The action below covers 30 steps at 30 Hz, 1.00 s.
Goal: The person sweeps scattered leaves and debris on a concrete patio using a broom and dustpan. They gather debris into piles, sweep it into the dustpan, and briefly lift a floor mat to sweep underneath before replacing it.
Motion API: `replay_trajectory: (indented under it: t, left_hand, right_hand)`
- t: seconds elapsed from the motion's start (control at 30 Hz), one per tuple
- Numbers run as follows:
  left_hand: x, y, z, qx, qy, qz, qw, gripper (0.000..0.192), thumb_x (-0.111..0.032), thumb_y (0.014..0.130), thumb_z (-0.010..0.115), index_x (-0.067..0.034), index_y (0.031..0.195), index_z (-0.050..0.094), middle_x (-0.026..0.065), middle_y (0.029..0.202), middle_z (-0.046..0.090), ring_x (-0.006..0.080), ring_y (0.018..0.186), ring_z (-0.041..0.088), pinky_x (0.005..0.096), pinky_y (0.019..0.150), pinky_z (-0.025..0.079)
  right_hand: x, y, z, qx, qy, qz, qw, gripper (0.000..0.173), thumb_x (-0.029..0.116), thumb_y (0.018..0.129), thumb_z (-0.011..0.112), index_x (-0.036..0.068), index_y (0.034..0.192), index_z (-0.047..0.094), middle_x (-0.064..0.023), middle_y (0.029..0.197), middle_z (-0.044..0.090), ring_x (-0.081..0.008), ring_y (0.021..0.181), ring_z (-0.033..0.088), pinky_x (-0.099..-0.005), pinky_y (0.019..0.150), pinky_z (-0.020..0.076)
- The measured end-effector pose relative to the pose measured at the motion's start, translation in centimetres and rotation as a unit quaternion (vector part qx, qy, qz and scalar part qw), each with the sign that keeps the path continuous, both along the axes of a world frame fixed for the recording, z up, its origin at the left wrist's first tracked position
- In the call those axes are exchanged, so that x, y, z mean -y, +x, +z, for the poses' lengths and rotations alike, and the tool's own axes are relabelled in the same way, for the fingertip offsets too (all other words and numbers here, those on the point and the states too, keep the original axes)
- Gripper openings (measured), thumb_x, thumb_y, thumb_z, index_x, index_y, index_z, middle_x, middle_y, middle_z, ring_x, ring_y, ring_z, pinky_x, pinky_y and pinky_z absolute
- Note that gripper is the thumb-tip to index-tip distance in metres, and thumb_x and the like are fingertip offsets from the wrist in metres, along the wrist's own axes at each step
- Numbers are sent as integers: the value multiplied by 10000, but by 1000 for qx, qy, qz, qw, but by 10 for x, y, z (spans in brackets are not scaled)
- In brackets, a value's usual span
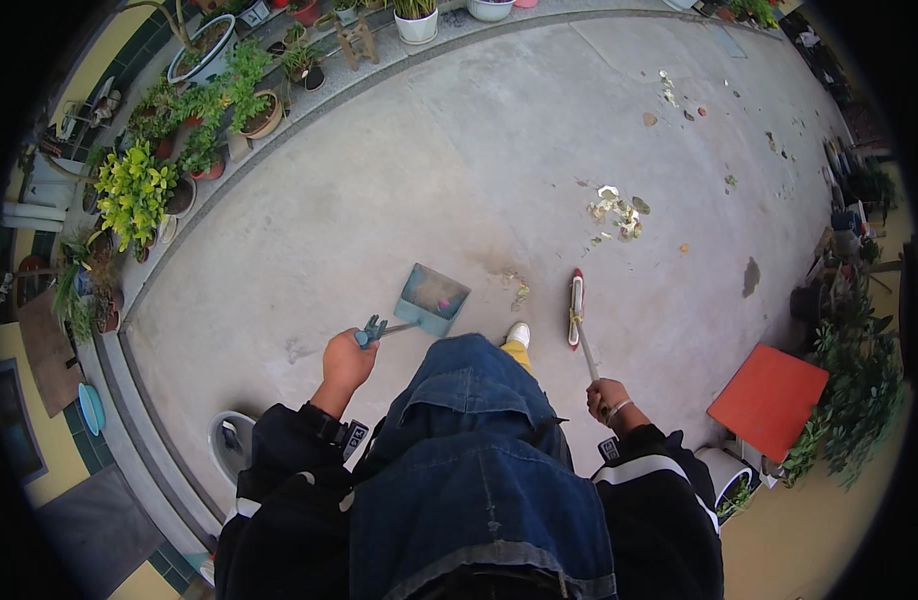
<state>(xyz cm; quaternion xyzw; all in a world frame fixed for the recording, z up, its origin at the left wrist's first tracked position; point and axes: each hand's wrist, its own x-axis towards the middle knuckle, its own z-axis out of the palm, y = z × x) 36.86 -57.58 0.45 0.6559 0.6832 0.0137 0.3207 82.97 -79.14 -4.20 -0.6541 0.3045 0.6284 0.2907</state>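
Note:
My left hand (349,364) grips the top of the handle of a blue-green dustpan (421,318). Its pan lies on the concrete floor (316,225), with dust and a small pink bit inside. In my right hand (607,399) is the pole of a broom (576,309), whose narrow red-and-white head is on the floor, to the right of my white shoe (518,334). Between the dustpan and the broom head lies a small patch of dirt and yellowish scraps (519,289). Farther ahead sits a pile of pale scraps and leaves (615,213).
Potted plants (260,112) line a raised ledge at the left and back. More debris (666,88) is scattered at the far right. A red-topped table (769,402) stands at right, near a white bucket (729,480). Another round bucket (230,444) is behind my left arm.

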Motion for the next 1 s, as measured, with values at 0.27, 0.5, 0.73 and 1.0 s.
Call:
replay_trajectory:
  t: [0.27, 0.5, 0.73, 1.0]
  left_hand:
    - [-4, -13, 13, -8, -18, -49, 999, 252, -267, 774, 716, -33, 784, 622, 194, 745, 641, 407, 735, 612, 482, 650, 486]
    - [-10, -9, 28, -28, 11, -169, 985, 231, -271, 797, 689, -58, 775, 602, 166, 714, 628, 390, 713, 608, 487, 625, 470]
    - [-25, 13, 28, -33, 30, -229, 972, 237, -286, 796, 692, -69, 765, 601, 157, 705, 629, 378, 707, 612, 474, 609, 476]
    - [-34, 35, 19, -28, 25, -226, 973, 207, -269, 804, 681, -74, 778, 618, 141, 728, 637, 372, 722, 616, 479, 627, 481]
  right_hand:
    - [-81, -82, -14, -95, 48, -56, 993, 300, 18, 833, 494, 127, 597, 345, 38, 493, 407, -54, 375, 424, -166, 340, 385]
    - [-115, -71, 18, -155, 99, -42, 982, 296, 70, 876, 497, 136, 623, 360, 61, 499, 408, -37, 377, 424, -162, 342, 363]
    - [-85, -40, 53, 60, 139, 130, 980, 151, -14, 802, 537, 75, 726, 442, 0, 554, 435, -78, 383, 410, -203, 327, 324]
    - [-93, -13, -14, 127, 116, 371, 913, 129, -43, 773, 560, 8, 858, 477, -85, 581, 499, -193, 423, 513, -327, 350, 411]
